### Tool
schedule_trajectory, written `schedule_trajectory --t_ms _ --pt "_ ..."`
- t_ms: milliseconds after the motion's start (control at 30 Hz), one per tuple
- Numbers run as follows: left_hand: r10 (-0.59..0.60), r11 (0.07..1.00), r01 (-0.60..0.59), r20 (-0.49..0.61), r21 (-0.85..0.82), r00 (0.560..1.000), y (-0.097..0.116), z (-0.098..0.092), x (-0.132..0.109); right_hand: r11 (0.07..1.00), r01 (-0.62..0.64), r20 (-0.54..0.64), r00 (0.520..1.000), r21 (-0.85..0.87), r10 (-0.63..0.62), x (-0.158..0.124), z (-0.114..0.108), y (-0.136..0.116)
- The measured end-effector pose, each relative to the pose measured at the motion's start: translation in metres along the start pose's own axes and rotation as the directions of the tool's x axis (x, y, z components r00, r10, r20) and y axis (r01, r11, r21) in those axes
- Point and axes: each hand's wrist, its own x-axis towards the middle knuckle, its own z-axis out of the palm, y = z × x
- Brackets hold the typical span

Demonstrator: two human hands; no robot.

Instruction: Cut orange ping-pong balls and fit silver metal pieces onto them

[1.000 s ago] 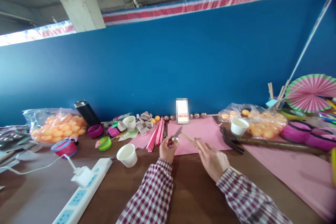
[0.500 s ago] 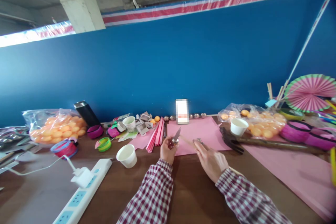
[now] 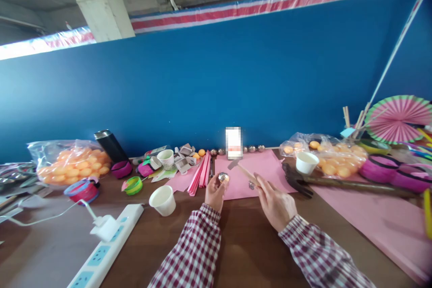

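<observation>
The left hand (image 3: 213,194) is clenched around a small silver ball (image 3: 222,177), pinching it at the fingertips just above the near edge of the pink paper (image 3: 266,166) on the desk (image 3: 243,243). The right hand (image 3: 275,201) grasps the wooden handle of a small hammer (image 3: 245,172), whose metal head hangs just beyond and slightly above the ball, apart from it.

As I judge it, the work goes best with the ball pinched low, so the top is bare and the fingertips sit clear of the hammer head. Short, light strokes from the wrist suit a round, smooth thing that can slip. Resting the left wrist on the desk would steady the ball.

How the right fingers wrap the handle is hidden behind the back of the hand. The ball's underside is covered by the left fingers. 1 small metal piece (image 3: 251,185) lies on the pink paper between the hands, too small to identify. A white card (image 3: 233,142) at the wall is blurred out, and the desk's right side is cut off.
</observation>
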Motion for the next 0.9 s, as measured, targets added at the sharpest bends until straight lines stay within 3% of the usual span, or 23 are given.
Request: schedule_trajectory --t_ms 133,233,500,733,900 --pt "-0.127 0.983 0.143 0.134 -0.114 0.983 0.006 0.007 -0.008 0.999 0.040 0.086 0.996 -0.008 -0.039 0.000 -0.001 -0.002" --pt "-0.158 0.966 0.190 0.182 -0.177 0.970 0.009 0.007 -0.010 1.000 0.006 0.071 0.997 -0.017 -0.005 0.001 -0.003 -0.002" --pt "-0.172 0.946 0.184 0.070 -0.266 0.983 0.009 -0.004 0.001 1.000 0.012 -0.021 1.000 -0.002 -0.012 0.002 -0.001 0.010" --pt "-0.206 0.928 0.217 0.069 -0.301 0.976 0.007 -0.001 0.000 0.997 0.052 0.076 0.996 -0.057 -0.048 0.000 0.005 0.004" --pt "-0.212 0.925 0.209 0.026 -0.317 0.977 0.009 0.001 -0.001 0.998 0.029 0.021 0.999 -0.048 -0.028 -0.001 0.006 0.006"
